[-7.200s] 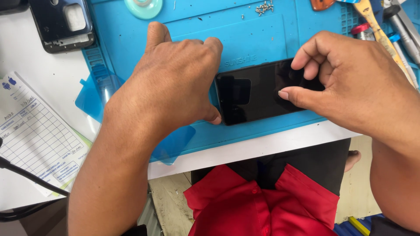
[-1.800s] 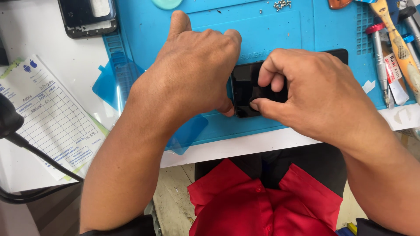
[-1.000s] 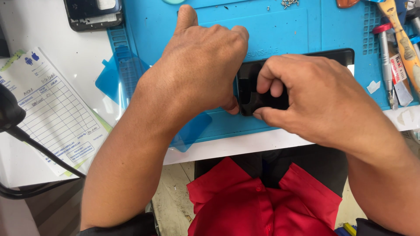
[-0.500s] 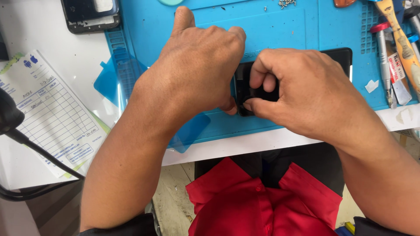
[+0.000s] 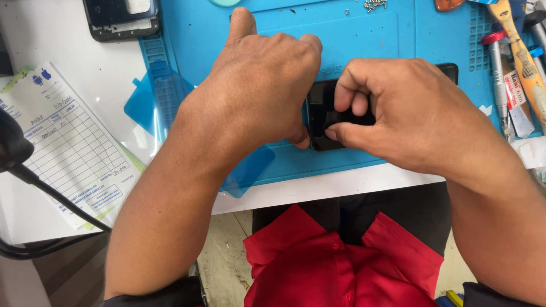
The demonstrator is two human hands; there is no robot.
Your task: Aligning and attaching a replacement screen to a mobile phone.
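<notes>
Right hand (image 5: pixel 415 113) moved in along the black phone (image 5: pixel 330 122) since a few seconds back: was spread over the far end, now bunched near the middle, close to the left hand. Thumb and curled fingers pinching at the glass face, likely working a film or edge there. Phone position unchanged: flat on the blue repair mat (image 5: pixel 387 34), near its front edge. Left hand (image 5: pixel 261 85) palm-down, pressing on the phone's left end, thumb stuck out toward the mat's far side; grip underneath hidden. Off the mat's left edge: paper form (image 5: pixel 68 142), black cable (image 5: pixel 51 196). Loose screws (image 5: pixel 372 4) at the mat's far edge, screwdrivers (image 5: pixel 497 79) on its right side.
</notes>
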